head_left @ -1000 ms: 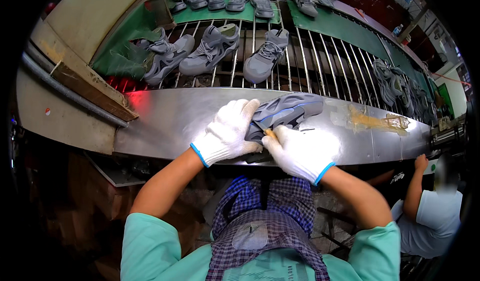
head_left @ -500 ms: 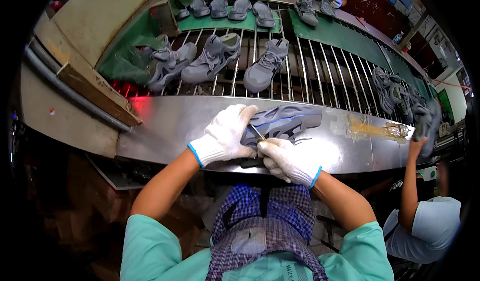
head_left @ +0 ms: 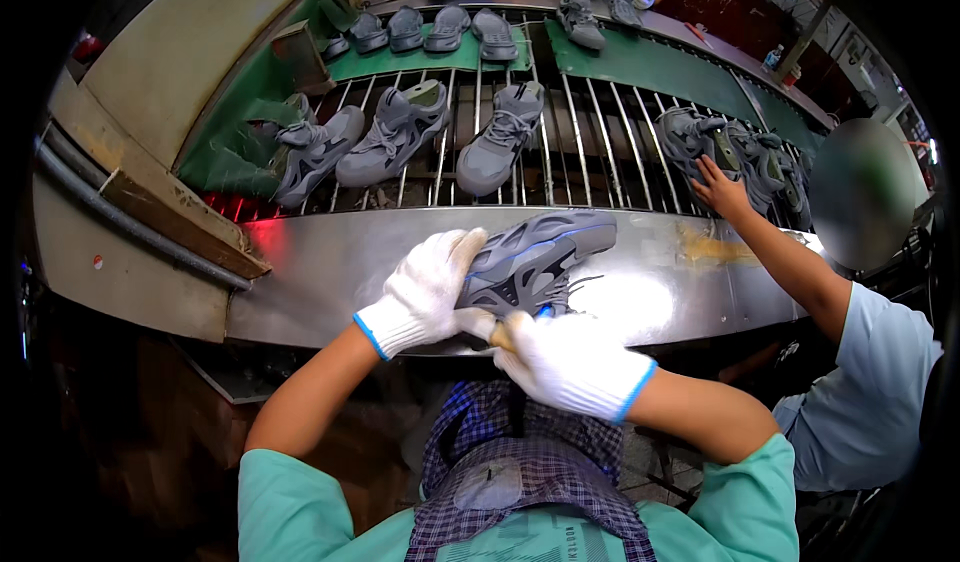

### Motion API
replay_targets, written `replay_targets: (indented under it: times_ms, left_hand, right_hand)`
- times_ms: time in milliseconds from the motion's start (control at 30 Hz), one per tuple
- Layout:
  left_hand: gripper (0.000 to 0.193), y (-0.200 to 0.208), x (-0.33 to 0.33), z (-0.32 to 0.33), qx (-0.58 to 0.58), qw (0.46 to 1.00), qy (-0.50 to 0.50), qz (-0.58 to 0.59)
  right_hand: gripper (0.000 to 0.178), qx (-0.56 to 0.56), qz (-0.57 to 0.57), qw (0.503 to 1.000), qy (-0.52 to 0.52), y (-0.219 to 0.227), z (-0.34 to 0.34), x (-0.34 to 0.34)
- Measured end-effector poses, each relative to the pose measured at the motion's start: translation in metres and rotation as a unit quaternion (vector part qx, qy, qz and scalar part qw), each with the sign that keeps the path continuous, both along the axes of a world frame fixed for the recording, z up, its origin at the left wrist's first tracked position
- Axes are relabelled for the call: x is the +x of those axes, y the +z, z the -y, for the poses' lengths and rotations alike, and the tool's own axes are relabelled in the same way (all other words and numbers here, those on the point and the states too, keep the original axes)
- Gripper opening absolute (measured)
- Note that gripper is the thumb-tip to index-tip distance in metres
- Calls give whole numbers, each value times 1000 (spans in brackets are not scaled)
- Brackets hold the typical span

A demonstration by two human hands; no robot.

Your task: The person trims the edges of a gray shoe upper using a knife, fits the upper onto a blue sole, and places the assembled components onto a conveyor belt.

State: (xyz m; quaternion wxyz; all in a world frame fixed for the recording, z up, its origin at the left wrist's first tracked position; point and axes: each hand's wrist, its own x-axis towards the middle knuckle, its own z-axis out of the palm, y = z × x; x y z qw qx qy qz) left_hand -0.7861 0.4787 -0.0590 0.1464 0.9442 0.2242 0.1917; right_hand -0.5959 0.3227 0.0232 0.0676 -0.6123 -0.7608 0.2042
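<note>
A grey sneaker (head_left: 540, 257) lies on its side over the metal ledge, its chunky sole facing away from me and its laces hanging toward me. My left hand (head_left: 425, 287), in a white knit glove with a blue cuff, is shut around one end of the sneaker. My right hand (head_left: 575, 362), gloved the same way, grips a small tool with a tan handle (head_left: 502, 338). Its pale end points left, close to my left thumb and the shoe's near edge. Motion blurs the tool's tip, and I cannot tell whether it touches the shoe.
Beyond the metal ledge (head_left: 330, 272), several grey sneakers, one of them a near shoe (head_left: 492, 147), rest on a roller conveyor. Soles (head_left: 446, 29) line a green mat (head_left: 640, 60). At right, a co-worker's hand (head_left: 722, 190) touches clustered shoes. Gloved co-workers' hands work across the conveyor.
My right hand has drawn nearer to me, moving the tool from the shoe's side toward its near edge. The co-worker at right has gone from holding up a shoe to reaching onto the conveyor.
</note>
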Motion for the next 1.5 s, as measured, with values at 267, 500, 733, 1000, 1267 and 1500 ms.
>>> replay_targets:
  times_ms: [267,500,733,1000,1267,1500]
  left_hand:
    - [105,48,64,-9,-132,980,30,-147]
    - [102,47,133,0,-168,973,9,-157]
    - [99,35,127,-3,-164,978,82,-101]
    - [96,30,137,-1,-148,982,59,-102]
    - [87,22,139,-5,-112,991,44,-54]
    - [97,30,143,-1,-137,985,69,-77]
  right_hand:
    - [35,89,143,972,-167,-7,17,91]
    - [38,164,96,964,-188,-21,23,104]
    - [40,96,-319,897,-289,-90,6,92]
    - [37,63,-22,976,-208,-37,-2,112]
    - [42,43,-76,975,-202,-42,-11,123]
    - [39,9,-62,967,-246,-44,3,125]
